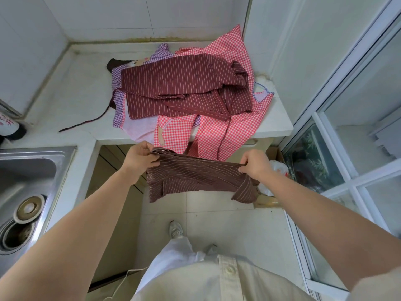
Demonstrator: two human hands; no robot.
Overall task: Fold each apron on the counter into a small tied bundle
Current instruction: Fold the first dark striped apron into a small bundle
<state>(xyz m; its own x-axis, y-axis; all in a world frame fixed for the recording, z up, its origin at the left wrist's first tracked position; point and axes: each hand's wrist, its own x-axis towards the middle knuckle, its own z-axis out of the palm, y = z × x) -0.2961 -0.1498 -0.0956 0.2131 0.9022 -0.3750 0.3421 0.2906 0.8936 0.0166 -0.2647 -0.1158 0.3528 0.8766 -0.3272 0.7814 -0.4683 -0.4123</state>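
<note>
Head view, looking down. In the middle of the frame a brown striped apron point(195, 177) hangs in the air between two bare arms, in front of the edge of the tabletop point(71, 88) and above the tiled floor point(227, 224). The left grip point(141, 158) pinches its upper left corner with curled fingers. The right grip point(255, 166) pinches its upper right edge the same way. The cloth is stretched between them, its lower part drooping in folds. On the white tabletop, upper middle of the frame, lies a heap of more aprons: a maroon striped apron point(173, 83) on top, a red checked apron point(227, 131) under it and spilling over the front edge, and a purple checked apron point(118, 115) showing at the heap's left side. A dark strap point(86, 122) trails from the heap toward the left. A steel sink point(32, 170) fills the lower left, and a white plastic bag point(280, 168) sits just right of the right grip
</note>
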